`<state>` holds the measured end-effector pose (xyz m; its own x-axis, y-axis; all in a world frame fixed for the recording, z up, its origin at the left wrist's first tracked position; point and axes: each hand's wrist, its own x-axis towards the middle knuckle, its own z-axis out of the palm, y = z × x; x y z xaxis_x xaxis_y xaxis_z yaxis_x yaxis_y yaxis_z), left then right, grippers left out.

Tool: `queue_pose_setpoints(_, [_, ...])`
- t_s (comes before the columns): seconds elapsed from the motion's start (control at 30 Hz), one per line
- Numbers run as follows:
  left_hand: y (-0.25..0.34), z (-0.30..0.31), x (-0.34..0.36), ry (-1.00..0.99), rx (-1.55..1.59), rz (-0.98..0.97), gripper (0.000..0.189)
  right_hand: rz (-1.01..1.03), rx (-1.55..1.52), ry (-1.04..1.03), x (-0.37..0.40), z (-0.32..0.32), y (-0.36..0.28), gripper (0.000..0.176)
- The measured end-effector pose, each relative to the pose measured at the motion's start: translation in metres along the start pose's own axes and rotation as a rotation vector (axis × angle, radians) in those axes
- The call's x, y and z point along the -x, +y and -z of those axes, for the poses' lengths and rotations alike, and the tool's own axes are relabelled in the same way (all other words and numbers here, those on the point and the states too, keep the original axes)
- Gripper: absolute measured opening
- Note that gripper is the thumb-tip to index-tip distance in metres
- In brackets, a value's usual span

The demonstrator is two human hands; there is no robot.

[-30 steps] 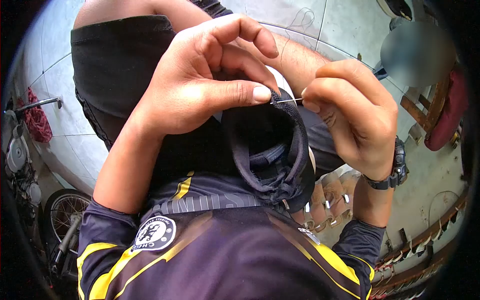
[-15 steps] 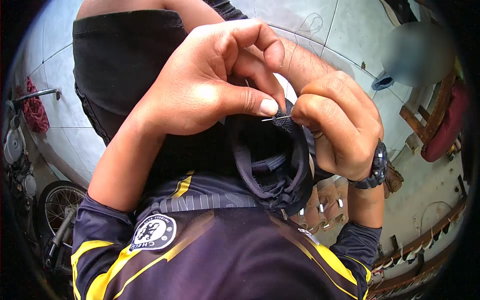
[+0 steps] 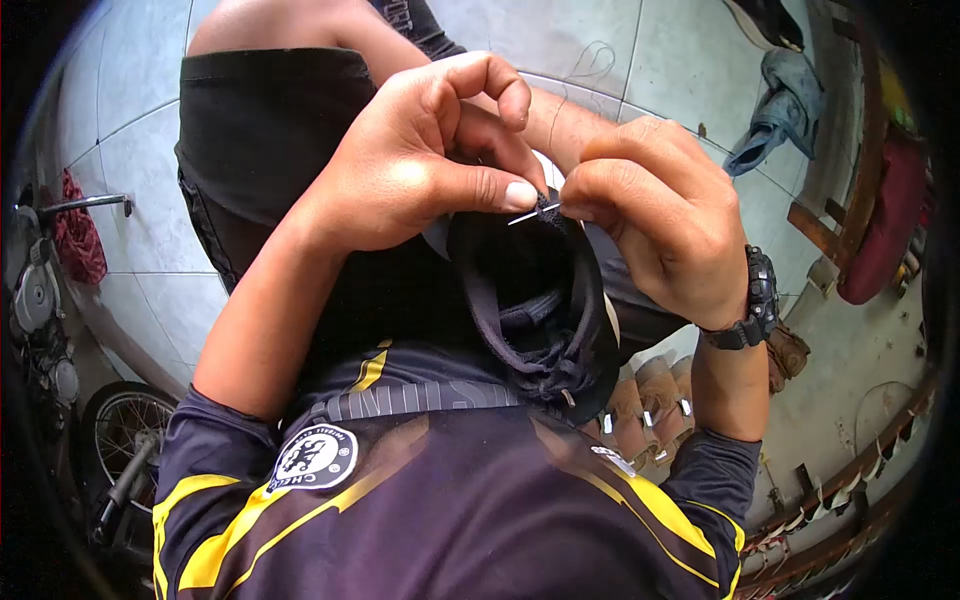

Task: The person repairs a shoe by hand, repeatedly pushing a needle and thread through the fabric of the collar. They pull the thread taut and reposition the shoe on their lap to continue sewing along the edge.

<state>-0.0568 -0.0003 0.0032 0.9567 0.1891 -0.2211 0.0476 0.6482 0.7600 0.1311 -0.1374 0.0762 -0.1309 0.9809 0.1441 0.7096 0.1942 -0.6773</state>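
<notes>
A black shoe [image 3: 535, 310] with its laces toward my body rests in my lap, its opening facing up. My left hand [image 3: 430, 165] pinches the shoe's far rim between thumb and fingers. Close by on the right, the fingertips of my right hand [image 3: 665, 215] are closed on a thin needle [image 3: 524, 217], whose tip points left past my left thumbnail. The needle lies across the rim fabric. A fine dark thread [image 3: 560, 105] loops over the floor beyond my hands.
Blue cloth [image 3: 778, 115] lies on the tiled floor [image 3: 580, 40] at the upper right, near a wooden frame [image 3: 868, 150]. A motorbike wheel [image 3: 125, 435] and a red cloth [image 3: 80, 230] are at the left. Brown objects [image 3: 655, 400] stand right of the shoe.
Both hands and the shoe's rim have shifted slightly left in view. The needle is more tilted, and more of it shows. The blue cloth is now visible where a blurred area was.
</notes>
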Motion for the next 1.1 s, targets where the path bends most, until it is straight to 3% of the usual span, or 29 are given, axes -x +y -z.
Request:
queue_pose_setpoints(0.23, [0.001, -0.002, 0.005, -0.010, -0.057, -0.028, 0.043, 0.071, 0.066, 0.046, 0.005, 0.000, -0.005, 0.027])
queue_pose_setpoints(0.57, [-0.010, -0.001, 0.007, 0.058, -0.076, -0.140, 0.036, 0.081, -0.016, -0.019, -0.003, -0.020, 0.002, 0.027])
queue_pose_setpoints(0.7, [-0.011, -0.002, 0.008, 0.075, -0.084, -0.111, 0.042, 0.047, -0.046, -0.090, -0.001, -0.011, 0.004, 0.027])
queue_pose_setpoints(0.8, [-0.001, -0.007, 0.004, 0.073, -0.021, -0.093, 0.043, 0.065, 0.166, -0.075, -0.002, 0.018, 0.002, 0.029])
queue_pose_setpoints(0.93, [0.004, -0.016, 0.009, 0.097, 0.000, -0.108, 0.042, -0.024, 0.314, 0.110, 0.004, 0.044, -0.034, 0.031])
queue_pose_setpoints(1.03, [0.011, -0.022, 0.016, 0.096, 0.048, -0.124, 0.041, 0.009, 0.283, 0.112, 0.011, 0.012, -0.056, 0.034])
queue_pose_setpoints(1.1, [0.015, -0.029, 0.022, 0.128, 0.065, -0.119, 0.041, 0.069, 0.339, 0.225, 0.016, -0.005, -0.058, 0.026])
